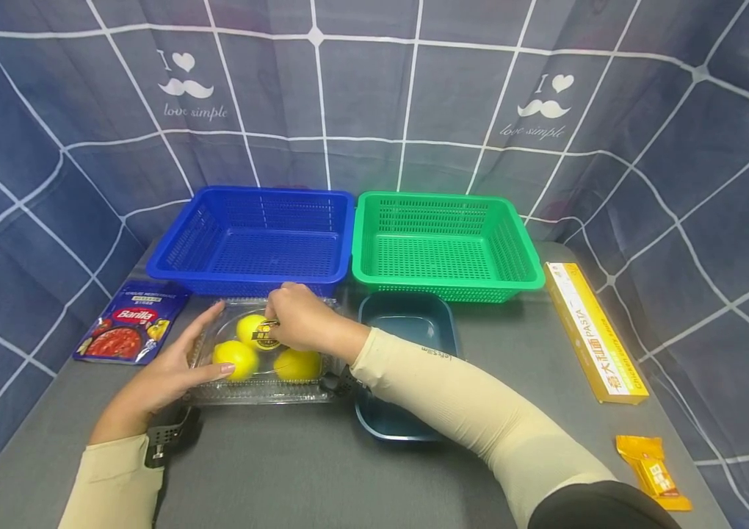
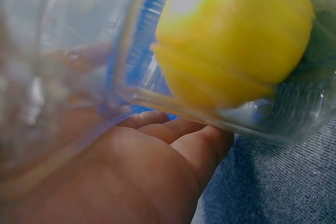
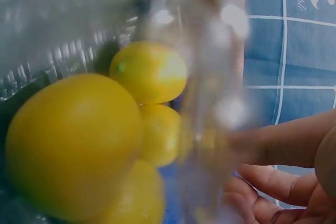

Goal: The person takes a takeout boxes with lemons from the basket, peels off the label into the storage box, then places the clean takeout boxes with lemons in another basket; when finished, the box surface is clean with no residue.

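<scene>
A clear plastic clamshell box (image 1: 262,395) with several lemons (image 1: 236,360) inside lies in front of the blue basket, a black-and-gold label on its lid. My left hand (image 1: 166,375) rests against the box's left side, its thumb laid over the lid and the forefinger stretched along the edge. The left wrist view shows the palm beside the plastic, near one lemon (image 2: 236,35). With curled fingers, my right hand (image 1: 302,319) pinches the lid near the label; its fingertips are hidden in the head view. Through blurred plastic, the right wrist view shows lemons (image 3: 73,145) near the thumb and fingers.
Behind the box stand a blue basket (image 1: 249,283) and a green basket (image 1: 440,290). A dark teal tray (image 1: 407,312) sits partly under my right forearm. A Barilla pouch (image 1: 133,323) lies left; a yellow pasta box (image 1: 595,334) and a small orange packet (image 1: 653,472) lie right.
</scene>
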